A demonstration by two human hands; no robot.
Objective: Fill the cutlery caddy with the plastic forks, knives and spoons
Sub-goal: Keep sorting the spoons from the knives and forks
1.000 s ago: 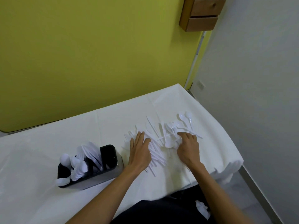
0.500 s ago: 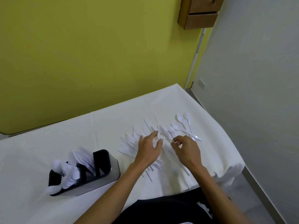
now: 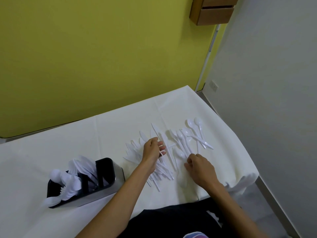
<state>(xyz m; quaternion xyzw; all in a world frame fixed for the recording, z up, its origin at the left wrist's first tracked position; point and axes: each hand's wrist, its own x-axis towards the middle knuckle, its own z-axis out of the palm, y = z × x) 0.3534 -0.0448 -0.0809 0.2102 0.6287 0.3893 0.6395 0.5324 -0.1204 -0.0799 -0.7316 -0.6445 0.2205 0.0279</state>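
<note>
The black cutlery caddy [image 3: 109, 184] with a steel wall stands at the left on the white cloth. Its left compartments hold white spoons, forks and knives. Loose white forks and knives [image 3: 135, 152] lie in a heap at the centre, and loose spoons [image 3: 192, 127] fan out to the right. My left hand [image 3: 151, 150] hovers over the heap, its fingers curled and pinching a thin white cutlery piece whose type I cannot make out. My right hand [image 3: 200, 167] rests at the near ends of the spoon handles, fingers curled down; whether it holds anything is hidden.
The table [image 3: 51, 152] under the white cloth ends close on the right and near side. A yellow wall stands behind it, a grey wall to the right. A wooden box [image 3: 212, 11] hangs high on the wall.
My left hand rose off the heap and its fingers closed on a white piece. My right hand drew back toward me along the spoon handles. The view shifted slightly.
</note>
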